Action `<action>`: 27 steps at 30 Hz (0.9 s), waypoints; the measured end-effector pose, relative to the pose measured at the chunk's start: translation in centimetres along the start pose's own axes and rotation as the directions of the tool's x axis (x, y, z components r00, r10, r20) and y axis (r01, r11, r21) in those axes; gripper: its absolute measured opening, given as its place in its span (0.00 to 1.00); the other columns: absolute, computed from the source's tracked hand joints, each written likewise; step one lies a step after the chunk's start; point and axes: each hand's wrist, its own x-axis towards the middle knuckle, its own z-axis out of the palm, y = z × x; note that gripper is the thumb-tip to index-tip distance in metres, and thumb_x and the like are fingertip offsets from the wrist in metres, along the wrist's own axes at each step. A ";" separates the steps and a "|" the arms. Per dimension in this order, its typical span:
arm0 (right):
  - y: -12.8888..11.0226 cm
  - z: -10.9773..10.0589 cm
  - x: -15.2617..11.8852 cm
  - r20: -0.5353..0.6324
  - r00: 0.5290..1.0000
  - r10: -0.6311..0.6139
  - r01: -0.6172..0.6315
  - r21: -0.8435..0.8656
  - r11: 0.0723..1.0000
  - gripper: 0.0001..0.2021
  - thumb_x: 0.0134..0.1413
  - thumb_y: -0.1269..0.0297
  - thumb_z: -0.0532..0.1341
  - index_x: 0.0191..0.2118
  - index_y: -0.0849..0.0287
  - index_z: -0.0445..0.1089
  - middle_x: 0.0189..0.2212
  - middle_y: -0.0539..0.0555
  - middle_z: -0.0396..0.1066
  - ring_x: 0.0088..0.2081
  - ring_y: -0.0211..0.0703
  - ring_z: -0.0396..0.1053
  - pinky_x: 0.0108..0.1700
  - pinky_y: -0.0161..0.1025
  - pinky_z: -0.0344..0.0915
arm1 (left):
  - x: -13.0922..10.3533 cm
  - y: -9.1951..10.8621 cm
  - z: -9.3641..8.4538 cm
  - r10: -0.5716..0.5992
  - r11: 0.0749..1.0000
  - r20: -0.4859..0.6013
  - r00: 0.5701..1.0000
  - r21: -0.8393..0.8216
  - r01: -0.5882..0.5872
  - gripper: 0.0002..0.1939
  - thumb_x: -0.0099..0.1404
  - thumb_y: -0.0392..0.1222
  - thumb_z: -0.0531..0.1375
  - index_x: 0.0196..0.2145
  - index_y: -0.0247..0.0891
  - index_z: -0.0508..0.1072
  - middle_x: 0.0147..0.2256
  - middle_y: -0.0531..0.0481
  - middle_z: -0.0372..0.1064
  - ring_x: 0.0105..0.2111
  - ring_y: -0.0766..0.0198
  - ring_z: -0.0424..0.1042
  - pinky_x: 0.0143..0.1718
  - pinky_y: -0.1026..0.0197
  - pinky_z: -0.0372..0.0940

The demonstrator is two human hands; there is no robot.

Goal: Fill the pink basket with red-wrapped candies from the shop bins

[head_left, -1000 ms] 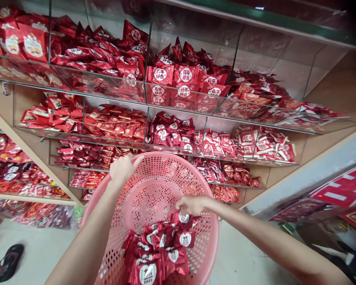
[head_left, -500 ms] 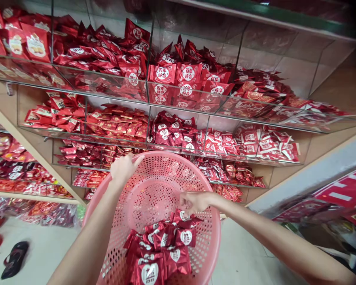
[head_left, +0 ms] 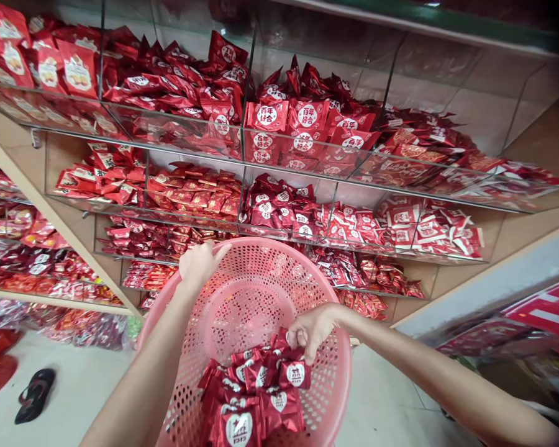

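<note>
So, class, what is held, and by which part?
The left hand holds the pink perforated basket by its far rim; whether the right hand grips a red packet cannot be told.

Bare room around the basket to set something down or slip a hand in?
Free: basket's far half, beyond the loose packets; floor between slipper and left forearm; floor between basket and right forearm. Crowded: basket's near half, heaped with packets, right hand at their far edge; shelf packets, densely piled.
</note>
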 end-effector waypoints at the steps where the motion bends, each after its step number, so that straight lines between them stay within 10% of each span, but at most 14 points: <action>1: -0.1 0.0 0.0 -0.002 1.000 0.001 -0.001 -0.005 1.000 0.33 0.19 0.54 0.71 0.40 0.61 0.67 0.29 0.47 0.65 0.31 0.37 0.64 0.33 0.33 0.60 | 0.0 -0.1 0.0 0.000 1.000 -0.001 1.000 0.000 0.000 0.39 0.56 0.68 0.34 0.41 0.37 0.70 0.34 0.38 0.72 0.36 0.48 0.70 0.33 0.55 0.61; 13: -0.5 -0.1 0.1 0.048 0.996 -0.081 0.080 0.024 0.996 0.23 0.27 0.53 0.69 0.30 0.61 0.65 0.24 0.45 0.65 0.25 0.32 0.59 0.26 0.31 0.56 | -0.1 -0.4 -0.2 -0.024 1.000 0.016 1.000 0.001 0.024 0.39 0.56 0.69 0.35 0.42 0.37 0.70 0.35 0.37 0.72 0.36 0.47 0.70 0.33 0.54 0.60; 21: -1.5 -0.7 -0.9 -0.265 0.961 -0.077 0.107 0.098 0.989 0.29 0.30 0.54 0.68 0.41 0.61 0.61 0.29 0.48 0.64 0.27 0.34 0.60 0.27 0.31 0.57 | 0.1 -0.4 0.0 -0.015 1.000 0.010 1.000 0.003 0.015 0.39 0.56 0.68 0.34 0.42 0.37 0.70 0.34 0.37 0.72 0.37 0.47 0.70 0.33 0.54 0.60; 27: -0.7 0.1 1.5 -0.442 0.897 0.009 -0.132 -0.248 0.960 0.31 0.32 0.54 0.67 0.45 0.65 0.64 0.38 0.57 0.65 0.37 0.46 0.63 0.34 0.37 0.60 | 0.0 -0.3 -0.2 -0.024 1.000 0.034 0.999 0.006 0.024 0.40 0.55 0.69 0.35 0.43 0.37 0.69 0.35 0.36 0.72 0.37 0.47 0.70 0.34 0.54 0.60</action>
